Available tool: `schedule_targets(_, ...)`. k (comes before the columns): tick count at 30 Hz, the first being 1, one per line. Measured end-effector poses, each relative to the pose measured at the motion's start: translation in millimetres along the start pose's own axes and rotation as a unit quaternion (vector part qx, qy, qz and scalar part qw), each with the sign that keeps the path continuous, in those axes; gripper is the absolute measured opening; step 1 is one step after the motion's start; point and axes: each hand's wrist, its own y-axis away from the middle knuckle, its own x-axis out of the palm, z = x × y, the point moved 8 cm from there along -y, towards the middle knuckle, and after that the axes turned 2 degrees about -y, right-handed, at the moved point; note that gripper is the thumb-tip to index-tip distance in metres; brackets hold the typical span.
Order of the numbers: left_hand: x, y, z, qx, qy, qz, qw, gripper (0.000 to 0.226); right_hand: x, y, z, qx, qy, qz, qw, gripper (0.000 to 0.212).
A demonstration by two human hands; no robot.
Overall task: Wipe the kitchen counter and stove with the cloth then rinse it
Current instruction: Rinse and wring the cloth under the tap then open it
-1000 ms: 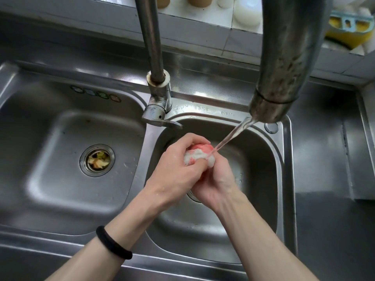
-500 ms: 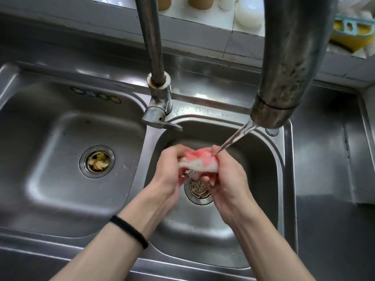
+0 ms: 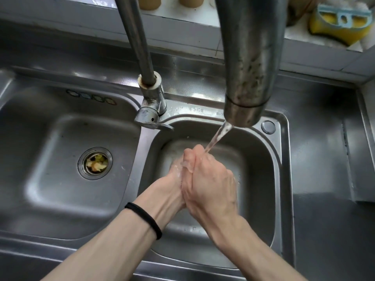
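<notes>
the pink cloth, visible half a second ago, is now hidden: left hand (image 3: 175,180) and right hand (image 3: 210,184) press palm to palm under the stream (image 3: 217,138) over the right basin (image 3: 261,179) (likely squeezing it mid-rinse).

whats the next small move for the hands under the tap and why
Probably ease the palms apart a little under the water stream. The right hand lies pressed over the left hand above the right basin, the water lands on the fingertips, and no cloth shows between them, so opening would likely let water reach whatever they hold.
</notes>
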Motion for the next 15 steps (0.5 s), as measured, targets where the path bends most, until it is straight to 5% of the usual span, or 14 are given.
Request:
schedule_targets(5,0,3,13,-0.053,0.026,0.012,0.998,0.051,21,-15,-32,0.010,-0.018,0.030,0.999,0.039)
schedule_targets(10,-7,4,-11,0.095,-0.188,-0.033,0.977,0.050,40,-28,-98,0.196,-0.100,0.063,0.973,0.041)
schedule_targets(15,-13,7,-34,0.239,-0.271,-0.027,0.932,0.047,69,4,-138,0.440,-0.400,0.099,0.798,0.043)
